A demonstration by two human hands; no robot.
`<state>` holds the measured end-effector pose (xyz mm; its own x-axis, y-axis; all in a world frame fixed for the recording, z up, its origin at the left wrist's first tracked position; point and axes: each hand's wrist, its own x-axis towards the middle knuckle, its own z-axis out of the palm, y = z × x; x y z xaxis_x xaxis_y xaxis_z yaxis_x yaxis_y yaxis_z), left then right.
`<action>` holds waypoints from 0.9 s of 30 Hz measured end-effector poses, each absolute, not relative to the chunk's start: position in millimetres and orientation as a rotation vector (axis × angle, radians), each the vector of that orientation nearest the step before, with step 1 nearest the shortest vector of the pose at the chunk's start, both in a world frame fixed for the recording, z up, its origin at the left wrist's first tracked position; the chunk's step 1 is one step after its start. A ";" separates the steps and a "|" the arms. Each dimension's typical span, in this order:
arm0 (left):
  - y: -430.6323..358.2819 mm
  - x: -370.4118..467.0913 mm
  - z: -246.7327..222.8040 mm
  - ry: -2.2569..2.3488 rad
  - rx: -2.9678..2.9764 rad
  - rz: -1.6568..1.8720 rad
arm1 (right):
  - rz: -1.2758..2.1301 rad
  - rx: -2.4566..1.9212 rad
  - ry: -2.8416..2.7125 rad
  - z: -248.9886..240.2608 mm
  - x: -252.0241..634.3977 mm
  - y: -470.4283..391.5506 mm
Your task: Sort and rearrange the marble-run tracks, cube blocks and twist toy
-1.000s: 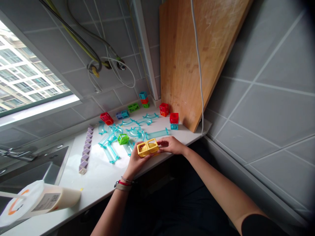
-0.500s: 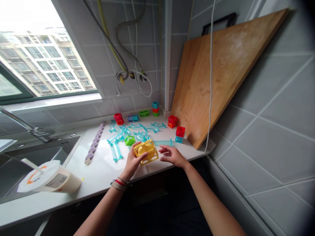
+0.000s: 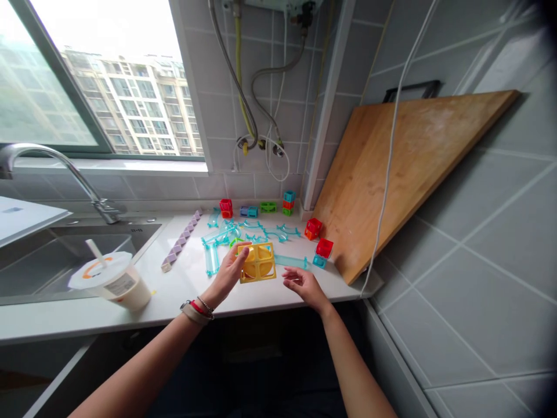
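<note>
My left hand (image 3: 230,268) grips the left side of a yellow openwork block piece (image 3: 257,262), held up over the counter's front part. To its right, my right hand (image 3: 304,284) is apart from the piece, fingers loosely curved and spread, holding nothing. Behind the yellow piece a green block (image 3: 236,242) is partly hidden. Clear teal track pieces (image 3: 212,258) lie around it, with a long straight one (image 3: 291,261) beyond my right hand. A red block (image 3: 324,248) sits by a blue one (image 3: 319,261) on the right.
More coloured blocks (image 3: 288,203) stand along the back wall. A purple zigzag strip (image 3: 181,241) lies left, near a lidded cup (image 3: 117,281) and the sink (image 3: 78,255). A wooden board (image 3: 418,168) leans at the right, with a white cable (image 3: 390,151) hanging before it.
The yellow piece has been tilted so its flat windowed face shows towards me. The view has shifted, moving the counter and wall within the frame. My right hand remains apart from the piece.
</note>
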<state>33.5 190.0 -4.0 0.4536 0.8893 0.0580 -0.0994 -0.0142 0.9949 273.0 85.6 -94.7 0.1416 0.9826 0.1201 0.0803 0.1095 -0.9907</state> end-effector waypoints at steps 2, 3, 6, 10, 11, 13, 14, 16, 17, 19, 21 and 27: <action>189.0 34.2 -3.3 0.766 1.395 0.881 | 0.981 -1.229 -1.207 -93.6 274.1 85.6; 188.0 35.3 -3.5 0.751 1.420 0.852 | 0.988 -1.211 -1.210 -92.6 274.8 85.4; 181.3 42.1 -4.5 0.641 1.540 0.705 | 1.045 -1.116 -1.236 -86.9 275.9 83.1; 173.2 60.7 4.6 0.524 1.900 0.495 | 1.169 -1.010 -1.259 -76.9 273.7 76.6; 175.3 67.1 10.1 0.494 2.012 0.469 | 1.170 -1.008 -1.235 -75.4 272.9 75.1; 189.4 82.8 23.4 0.367 2.167 0.389 | 1.131 -1.038 -1.163 -74.7 271.5 72.8; 202.0 92.3 30.0 0.297 2.171 0.393 | 1.109 -1.064 -1.132 -75.2 270.8 72.1; 238.1 114.0 40.0 0.261 2.144 0.479 | 1.093 -1.117 -1.096 -77.1 269.4 71.0; 260.4 125.7 42.3 0.307 2.160 0.568 | 1.101 -1.136 -1.094 -77.7 268.6 70.5; 309.4 148.3 40.3 0.547 2.301 0.699 | 1.131 -1.155 -1.103 -77.4 267.1 69.2; 358.0 166.5 30.2 0.901 2.564 0.585 | 1.162 -1.163 -1.114 -75.1 266.4 67.9; 455.5 193.4 -17.0 1.236 2.694 0.407 | 1.221 -1.158 -1.041 -71.8 271.3 66.7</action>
<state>193.4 455.5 -17.0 0.6238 0.7601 0.1820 0.7196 -0.6494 0.2458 271.3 66.7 -71.8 0.0813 0.9965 -0.0216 -0.1366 -0.0103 -0.9906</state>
